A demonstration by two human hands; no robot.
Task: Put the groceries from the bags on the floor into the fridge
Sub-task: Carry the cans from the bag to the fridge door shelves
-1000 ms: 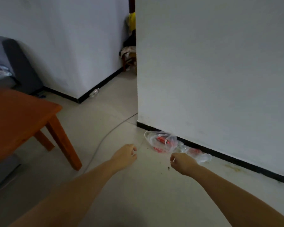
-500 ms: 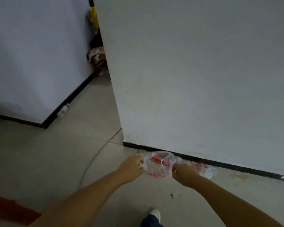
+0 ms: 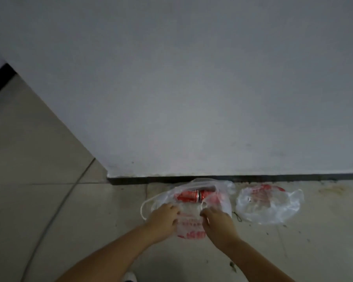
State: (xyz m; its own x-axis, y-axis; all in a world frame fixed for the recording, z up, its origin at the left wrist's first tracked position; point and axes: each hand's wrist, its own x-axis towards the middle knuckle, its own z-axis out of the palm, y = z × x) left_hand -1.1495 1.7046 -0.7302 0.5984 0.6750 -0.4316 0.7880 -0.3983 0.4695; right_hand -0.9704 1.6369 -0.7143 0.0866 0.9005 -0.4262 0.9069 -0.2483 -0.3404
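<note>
A thin cable is lying in a curve across the tiled floor on the left, running toward the corner of the white wall, which has a black skirting strip along its foot.

The left hand is reaching down onto the near bag, a clear plastic bag with red print sitting on the floor just in front of the skirting. Its fingers are curling over the bag's left side beside a white looped handle, apparently gripping the plastic. Inside the open mouth of this bag two red cans are lying on their sides, end to end.

The right hand is resting on the same bag's right side, fingers bent and pinching the plastic near the other handle.

Further right, a second bag of the same clear plastic with red print is lying slumped on the floor, just beside the first and close to the skirting; what it is holding cannot be made out. Small dark specks are scattered on the tiles around it.
</note>
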